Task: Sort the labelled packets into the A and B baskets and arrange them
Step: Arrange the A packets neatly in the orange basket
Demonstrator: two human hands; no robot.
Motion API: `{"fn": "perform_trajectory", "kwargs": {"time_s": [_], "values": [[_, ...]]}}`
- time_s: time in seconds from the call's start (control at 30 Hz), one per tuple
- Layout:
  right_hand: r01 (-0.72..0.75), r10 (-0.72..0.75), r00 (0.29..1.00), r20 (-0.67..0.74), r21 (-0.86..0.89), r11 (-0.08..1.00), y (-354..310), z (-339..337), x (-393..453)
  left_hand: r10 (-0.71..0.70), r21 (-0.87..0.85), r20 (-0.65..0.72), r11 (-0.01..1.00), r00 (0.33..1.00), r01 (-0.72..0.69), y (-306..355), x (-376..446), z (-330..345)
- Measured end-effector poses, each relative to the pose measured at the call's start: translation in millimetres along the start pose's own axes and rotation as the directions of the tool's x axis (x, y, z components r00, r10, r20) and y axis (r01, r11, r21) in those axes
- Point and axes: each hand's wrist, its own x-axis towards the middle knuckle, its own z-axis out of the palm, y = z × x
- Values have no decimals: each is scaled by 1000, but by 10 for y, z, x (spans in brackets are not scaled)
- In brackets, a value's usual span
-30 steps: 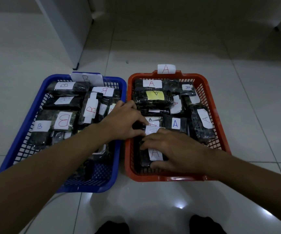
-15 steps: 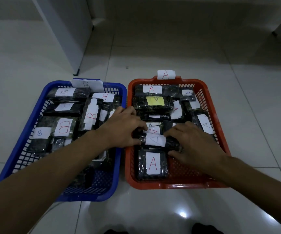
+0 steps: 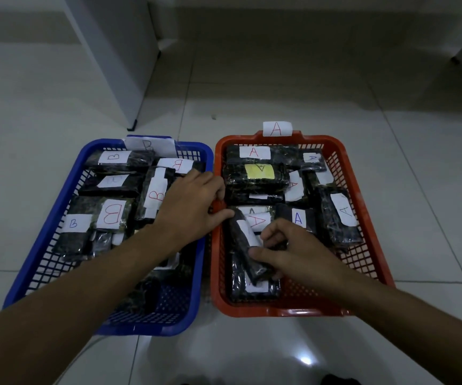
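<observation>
Two mesh baskets sit side by side on the tiled floor. The blue basket (image 3: 43, 254) on the left, tagged B, holds dark packets with B labels. The orange basket (image 3: 368, 262), tagged A, holds dark packets with A labels, one label yellow (image 3: 260, 171). In the orange basket's near left part, the right hand (image 3: 299, 254) pinches a tilted dark packet (image 3: 245, 245) between thumb and curled fingers, above a flat packet (image 3: 254, 289). The left hand (image 3: 191, 209) reaches over the baskets' shared rims, its fingers loosely bent and its thumb tip at the tilted packet's far end.
</observation>
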Motion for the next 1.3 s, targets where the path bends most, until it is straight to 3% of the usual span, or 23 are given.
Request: {"fn": "perform_trajectory", "kwargs": {"time_s": [0.07, 0.2, 0.37, 0.67, 0.8, 0.93, 1.0, 1.2, 1.3], "values": [[-82, 76, 995, 66, 107, 991, -51, 70, 21, -48, -58, 15, 997, 999, 49, 12, -9, -4], [-118, 112, 992, 59, 102, 988, -82, 190, 101, -99, -132, 12, 986, 995, 99, 34, 13, -28], [-31, 38, 997, -65, 110, 993, -121, 277, 168, -145, -199, -68, 972, 987, 129, 77, 46, -39], [104, -95, 976, -194, 36, 994, -52, 307, 304, -49, -246, 89, 967, 995, 70, -23, 24, -3], [154, -181, 982, -49, -342, 927, 15, 210, 123, -10, -231, 117, 972, 993, 37, -47, 29, -10], [231, -222, 969, 108, -711, 664, 139, 179, 2, 12, -140, 202, 990, 979, 17, -16, -2, -17], [326, -299, 939, 171, -718, 614, 167, 145, 31, 5, -116, 229, 993, 973, 23, 13, -1, -24], [366, -235, 926, 295, -553, 748, 229, -15, 140, -43, -131, 273, 988, 961, 81, 61, 11, -45], [382, -211, 916, 342, -579, 720, 267, -19, 172, -48, -138, 270, 987, 962, 88, 66, 15, -57]]}}
